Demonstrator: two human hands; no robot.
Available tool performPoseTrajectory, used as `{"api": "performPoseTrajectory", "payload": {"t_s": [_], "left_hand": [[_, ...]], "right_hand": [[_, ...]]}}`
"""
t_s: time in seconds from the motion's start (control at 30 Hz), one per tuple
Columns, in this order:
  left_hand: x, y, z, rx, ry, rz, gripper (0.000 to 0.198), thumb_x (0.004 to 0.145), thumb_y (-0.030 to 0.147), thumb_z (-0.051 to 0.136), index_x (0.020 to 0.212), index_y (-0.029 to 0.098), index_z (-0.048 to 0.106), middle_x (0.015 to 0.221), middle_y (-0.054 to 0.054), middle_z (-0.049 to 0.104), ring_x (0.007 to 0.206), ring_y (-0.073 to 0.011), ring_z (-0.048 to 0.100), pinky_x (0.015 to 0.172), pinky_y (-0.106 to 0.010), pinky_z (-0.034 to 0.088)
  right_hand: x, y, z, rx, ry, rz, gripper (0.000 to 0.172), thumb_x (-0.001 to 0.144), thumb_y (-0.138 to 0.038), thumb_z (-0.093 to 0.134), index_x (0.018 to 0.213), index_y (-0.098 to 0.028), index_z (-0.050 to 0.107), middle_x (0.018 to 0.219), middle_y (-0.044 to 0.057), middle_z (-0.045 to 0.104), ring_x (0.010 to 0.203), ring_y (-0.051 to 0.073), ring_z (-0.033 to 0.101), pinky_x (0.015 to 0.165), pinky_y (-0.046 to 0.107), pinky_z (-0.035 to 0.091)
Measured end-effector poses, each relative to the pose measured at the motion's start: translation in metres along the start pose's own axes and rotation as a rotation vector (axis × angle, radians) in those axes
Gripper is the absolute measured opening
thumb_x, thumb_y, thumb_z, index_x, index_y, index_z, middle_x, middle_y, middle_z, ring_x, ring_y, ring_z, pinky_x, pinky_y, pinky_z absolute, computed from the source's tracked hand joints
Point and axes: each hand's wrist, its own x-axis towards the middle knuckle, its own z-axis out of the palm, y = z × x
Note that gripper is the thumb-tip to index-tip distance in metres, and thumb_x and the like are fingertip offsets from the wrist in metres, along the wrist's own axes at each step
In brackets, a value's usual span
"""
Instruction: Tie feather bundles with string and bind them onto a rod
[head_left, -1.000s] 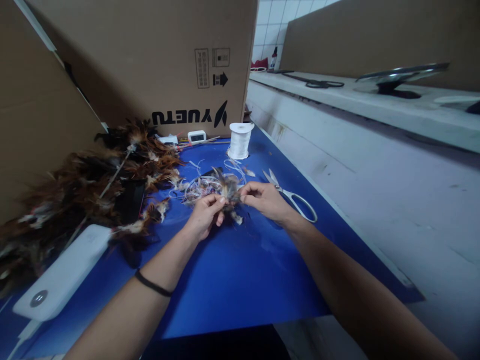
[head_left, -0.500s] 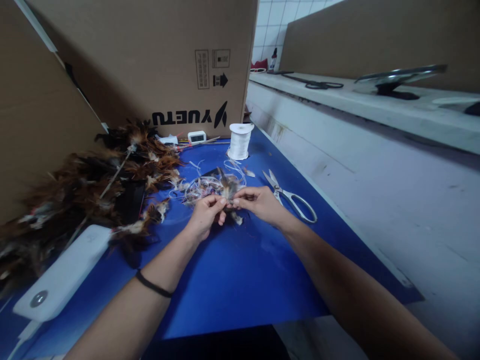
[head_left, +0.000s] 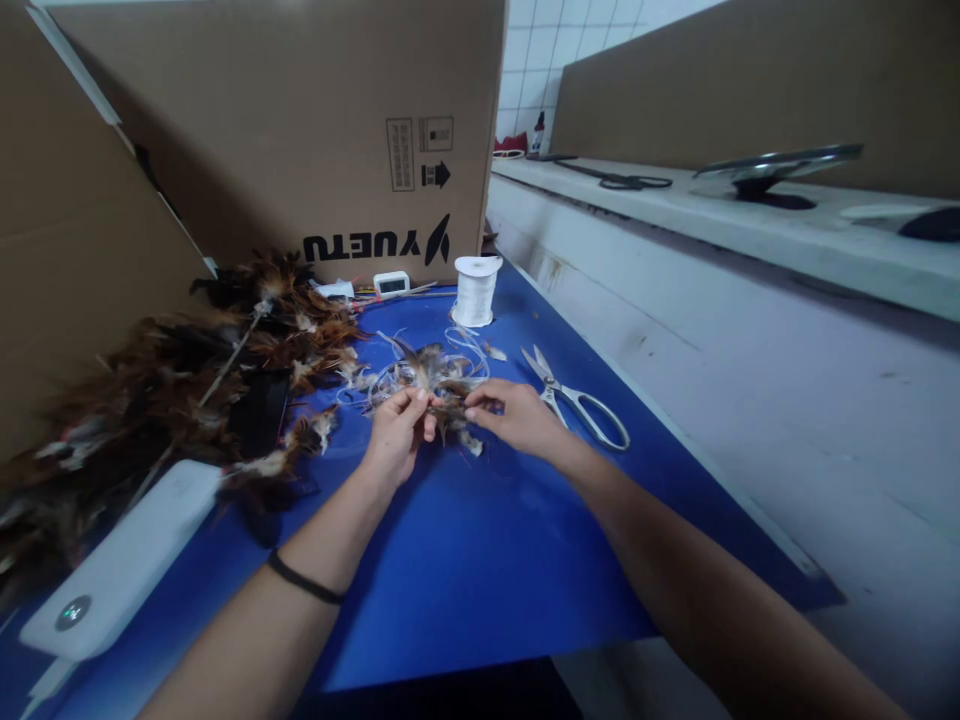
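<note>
Head view: left hand (head_left: 394,432) pinched nearly closed, thumb against forefinger, on the base of a small feather tuft (head_left: 426,368) that stands up just above the blue worktop (head_left: 457,580). Right hand (head_left: 519,418) half curled, fingertips close together at the tuft's lower right edge; cannot tell whether they grip a feather or only touch. Behind, a tangle of pale strips (head_left: 381,386); scissors (head_left: 589,405), blades parted, lie just beyond the right hand; white spool (head_left: 475,297) stands farther back. Step in hand looks like sorting or gathering feathers by fingertip. Next move seems to call for a firm left pinch and a light, precise right one, as loose plumes could slip or splay.
</note>
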Motion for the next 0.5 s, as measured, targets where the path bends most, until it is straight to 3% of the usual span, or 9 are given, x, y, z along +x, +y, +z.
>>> {"api": "performPoseTrajectory", "payload": {"t_s": [0.17, 0.33, 0.5], "left_hand": [[0.001, -0.002, -0.001, 0.034, -0.008, 0.013, 0.024, 0.067, 0.033, 0.067, 0.071, 0.013, 0.054, 0.074, -0.001, 0.061, 0.04, -0.0017, 0.044, 0.04, -0.017, 0.033], [0.001, -0.004, -0.002, 0.109, -0.032, 0.025, 0.025, 0.069, 0.036, 0.065, 0.074, 0.014, 0.055, 0.054, 0.003, 0.056, 0.038, -0.0044, 0.046, 0.042, -0.018, 0.036], [-0.003, -0.005, 0.0, 0.213, -0.109, -0.034, 0.027, 0.07, 0.039, 0.064, 0.073, 0.014, 0.054, 0.045, 0.002, 0.053, 0.037, -0.0071, 0.047, 0.041, -0.019, 0.037]], "right_hand": [[-0.001, 0.004, 0.01, -0.195, -0.028, -0.148, 0.013, 0.079, -0.02, 0.052, 0.077, -0.017, 0.064, 0.076, 0.005, 0.061, 0.078, 0.016, 0.055, 0.073, 0.029, 0.04], [0.0, -0.001, 0.0, -0.049, 0.041, -0.068, 0.012, 0.078, -0.02, 0.05, 0.073, -0.018, 0.061, 0.077, 0.002, 0.061, 0.07, 0.013, 0.053, 0.068, 0.027, 0.04], [0.001, -0.008, -0.008, 0.133, 0.007, 0.022, 0.01, 0.074, -0.022, 0.051, 0.069, -0.018, 0.058, 0.071, 0.001, 0.06, 0.066, 0.012, 0.052, 0.065, 0.026, 0.04]]}}
